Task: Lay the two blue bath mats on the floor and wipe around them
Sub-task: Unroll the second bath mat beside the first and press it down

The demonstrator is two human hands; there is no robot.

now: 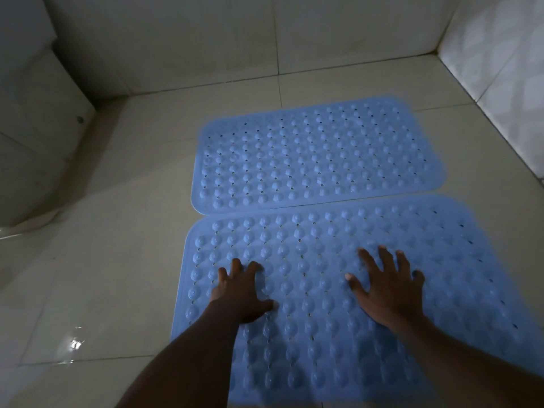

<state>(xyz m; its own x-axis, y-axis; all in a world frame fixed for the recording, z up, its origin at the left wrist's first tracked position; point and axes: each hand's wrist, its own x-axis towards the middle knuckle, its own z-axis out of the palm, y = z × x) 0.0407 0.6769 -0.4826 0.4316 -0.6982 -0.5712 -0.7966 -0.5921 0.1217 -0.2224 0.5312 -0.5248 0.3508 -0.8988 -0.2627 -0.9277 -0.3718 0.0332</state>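
I have both palms down on the near bath mat [338, 290], the left hand [241, 293] toward its left end and the right hand [385, 287] near its middle, fingers spread wide and flat, gripping nothing. I judge that I hold them this way to press the studded rubber against the tiled floor [117, 231] so it seats flat and does not slide on the glossy surface. The far bath mat [318, 154] already lies flat beyond it, and the 2 mats sit long edge to long edge, touching at the left end of the seam while a thin wedge of floor opens between them toward the right, so together they cover one patch of floor near the corner where the back wall [206, 39] meets the patterned side wall [500, 54]. A white toilet base [32, 142] stands well apart on the left, leaving a bare strip of tile beside the mats that I take to be where the wiping comes. A wet-looking glint [75, 343] shows on the floor at lower left, which suggests a slip hazard. I see no cloth in view, so the wiping step is not yet started.
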